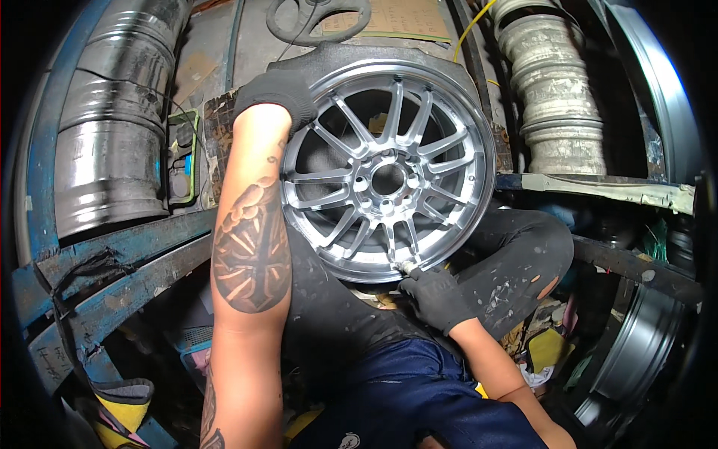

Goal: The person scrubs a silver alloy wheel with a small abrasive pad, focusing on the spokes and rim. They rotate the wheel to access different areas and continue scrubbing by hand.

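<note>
A silver alloy wheel rim point(360, 159) with paired spokes lies face up before me, its near edge over my lap. My left hand point(278, 96), in a dark glove, is closed at the rim's upper left edge; the fingertips are out of sight. At the near edge, my gloved right hand point(440, 298) is closed, its fingers pinching a small whitish piece point(406, 266) against the lower lip of the rim. The kind of that piece is too small to tell. Under the far side of the rim shows a dark grey pad point(441, 69).
Stacked shiny rims point(112, 172) stand at left, dull whitish rims point(561, 112) at right. A steering wheel point(318, 19) lies at the far side near cardboard point(407, 19). Blue metal bars point(142, 243) cross the left side. Another silver rim point(636, 340) sits low at right.
</note>
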Tool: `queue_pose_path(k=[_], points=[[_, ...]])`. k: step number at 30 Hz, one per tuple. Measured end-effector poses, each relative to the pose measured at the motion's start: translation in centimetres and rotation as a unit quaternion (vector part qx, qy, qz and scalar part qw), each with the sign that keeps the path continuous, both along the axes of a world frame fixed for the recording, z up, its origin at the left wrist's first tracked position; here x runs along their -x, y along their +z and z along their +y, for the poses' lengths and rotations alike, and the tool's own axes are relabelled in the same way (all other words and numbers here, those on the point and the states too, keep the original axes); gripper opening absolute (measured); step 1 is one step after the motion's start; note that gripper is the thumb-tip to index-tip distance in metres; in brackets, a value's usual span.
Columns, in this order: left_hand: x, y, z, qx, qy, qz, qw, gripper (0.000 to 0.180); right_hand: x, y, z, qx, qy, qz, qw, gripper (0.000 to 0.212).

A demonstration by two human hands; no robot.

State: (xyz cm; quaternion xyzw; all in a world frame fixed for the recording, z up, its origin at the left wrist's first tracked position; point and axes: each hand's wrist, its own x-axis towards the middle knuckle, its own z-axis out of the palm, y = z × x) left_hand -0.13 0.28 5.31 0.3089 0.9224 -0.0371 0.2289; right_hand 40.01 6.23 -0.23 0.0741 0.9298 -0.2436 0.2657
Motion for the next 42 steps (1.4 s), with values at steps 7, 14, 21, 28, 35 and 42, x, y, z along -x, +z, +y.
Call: queue_pose_path(k=[7, 14, 21, 28, 35, 42], points=[[0.1, -1.2, -0.9, -0.038, -0.011, 0.012, 0.999, 0.044, -0.3, -2.7, -0.7, 0.055, 0.094, -0.023, 0.994, 0.017], [0.7, -2.1, -0.5, -0.052, -0.043, 0.005, 0.998, 0.047, 0.6, -4.0, -2.4, 0.068, 0.169, -0.086, 0.979, 0.023], [0.4, -1.7, -0.4, -0.080, -0.049, 0.015, 0.995, 0.048, 2.6, -4.2, -2.6, 0.082, 0.213, -0.125, 0.966, 0.028], [0.6, -2.6, -0.5, -0.165, -0.043, 0.042, 0.984, 0.050, 1.8, -4.7, -1.3, 0.135, 0.137, -0.085, 0.978, 0.028], [0.5, -2.5, -0.1, -0.194, -0.058, 0.038, 0.979, 0.053, 3.8, -5.1, -3.6, 0.102, 0.201, -0.081, 0.971, 0.024], [1.0, -2.8, 0.5, -0.192, -0.066, 0.030, 0.979, 0.049, 1.8, -5.0, -1.1, 0.012, 0.243, -0.124, 0.962, 0.022]])
